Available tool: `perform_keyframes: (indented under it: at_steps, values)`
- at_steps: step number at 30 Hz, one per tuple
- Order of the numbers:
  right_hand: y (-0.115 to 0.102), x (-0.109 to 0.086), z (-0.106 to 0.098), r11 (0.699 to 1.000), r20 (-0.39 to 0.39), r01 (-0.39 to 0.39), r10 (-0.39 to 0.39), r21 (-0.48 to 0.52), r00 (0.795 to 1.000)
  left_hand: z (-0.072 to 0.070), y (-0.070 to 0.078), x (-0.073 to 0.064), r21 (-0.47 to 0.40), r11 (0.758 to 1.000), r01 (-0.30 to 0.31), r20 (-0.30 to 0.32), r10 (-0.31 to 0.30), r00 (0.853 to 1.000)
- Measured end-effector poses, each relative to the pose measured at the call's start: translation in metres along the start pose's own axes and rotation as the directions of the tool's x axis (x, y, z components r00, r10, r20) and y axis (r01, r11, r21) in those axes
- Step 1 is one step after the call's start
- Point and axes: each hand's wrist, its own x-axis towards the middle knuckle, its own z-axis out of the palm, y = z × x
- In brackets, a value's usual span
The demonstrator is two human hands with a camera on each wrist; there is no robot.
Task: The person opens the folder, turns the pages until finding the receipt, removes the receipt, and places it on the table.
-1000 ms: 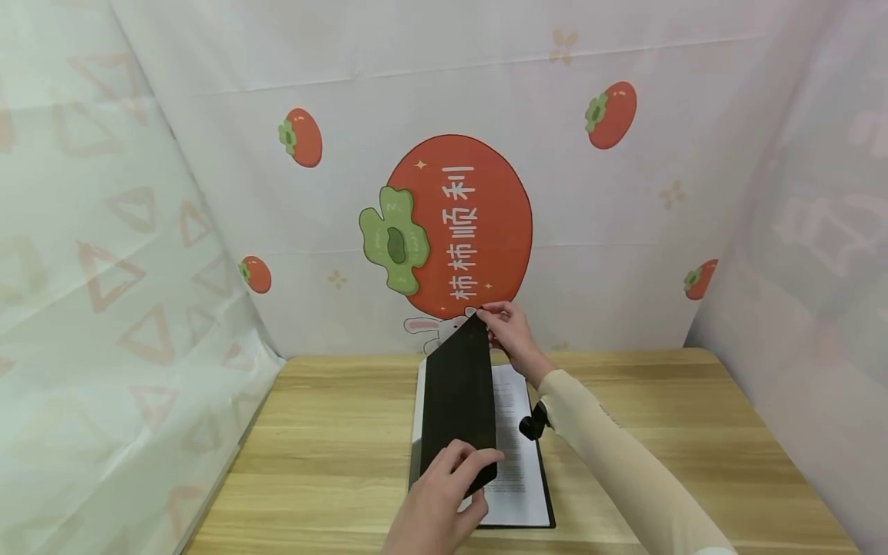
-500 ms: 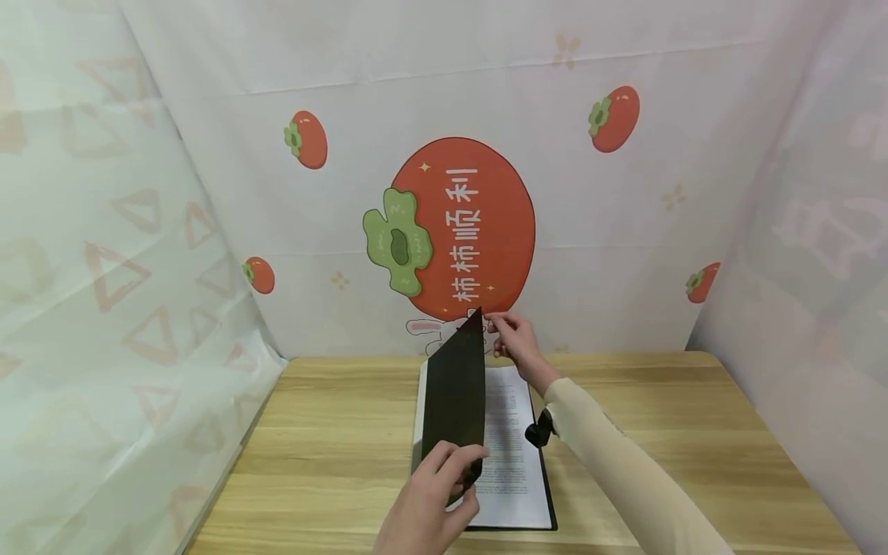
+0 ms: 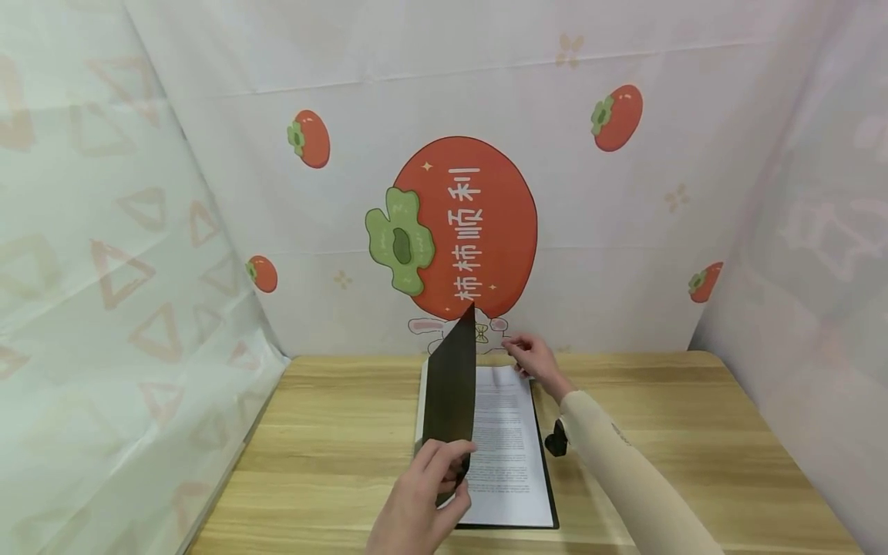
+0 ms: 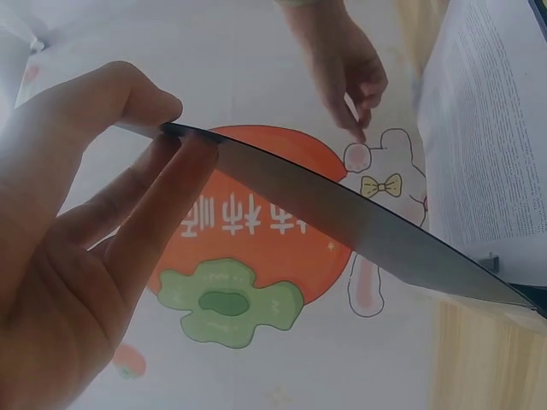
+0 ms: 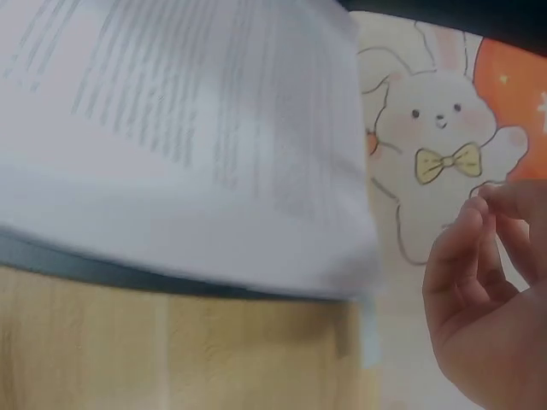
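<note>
A black folder lies open on the wooden table, its front cover (image 3: 449, 385) raised almost upright. My left hand (image 3: 416, 497) pinches that cover by its near free edge; the left wrist view shows thumb and fingers on both sides of the thin sheet (image 4: 325, 201). Printed white papers (image 3: 502, 455) lie in the folder's right half. My right hand (image 3: 537, 362) hovers by their far right corner, apart from the cover. Its fingers are loosely curled, and nothing shows between them in the right wrist view, where the papers (image 5: 256, 213) look close by.
The wooden table (image 3: 333, 447) extends on both sides of the folder. A white cloth backdrop (image 3: 333, 208) with printed persimmons and a rabbit hangs right behind the table. Pale patterned cloths (image 3: 132, 331) hang at left and right. A black device (image 3: 556, 439) sits on my right wrist.
My right hand has let go of the cover's far corner and moved right and down, towards the papers' far corner. The cover has swung left in my left hand, uncovering more of the printed page.
</note>
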Motion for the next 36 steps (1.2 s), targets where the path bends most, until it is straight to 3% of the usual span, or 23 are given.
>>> perform_keyframes:
  at_steps: [6, 16, 20, 30, 36]
  values:
    - [0.015, -0.002, -0.003, 0.996, -0.039, -0.001, -0.003, -0.088, 0.999, -0.004, -0.001, -0.003, -0.011, 1.0, -0.006, -0.039, 0.005, 0.999]
    - [0.034, -0.001, 0.0, 0.996, -0.106, -0.03, 0.021, -0.083, 0.994, -0.011, -0.005, -0.008, -0.035, 0.999, -0.005, -0.098, 0.001, 0.995]
    - [0.043, 0.0, -0.001, 0.991, -0.14, -0.038, 0.02, -0.13, 0.99, -0.012, -0.006, -0.01, -0.025, 1.0, -0.014, -0.119, 0.011, 0.993]
    - [0.057, -0.004, -0.011, 0.961, -0.155, -0.03, -0.014, -0.276, 0.988, -0.013, -0.007, -0.009, -0.064, 0.998, 0.016, -0.117, -0.023, 0.993]
    - [0.061, -0.003, -0.009, 0.951, -0.158, -0.015, -0.036, -0.31, 0.987, -0.02, -0.01, -0.012, -0.045, 0.999, -0.013, -0.149, 0.006, 0.989]
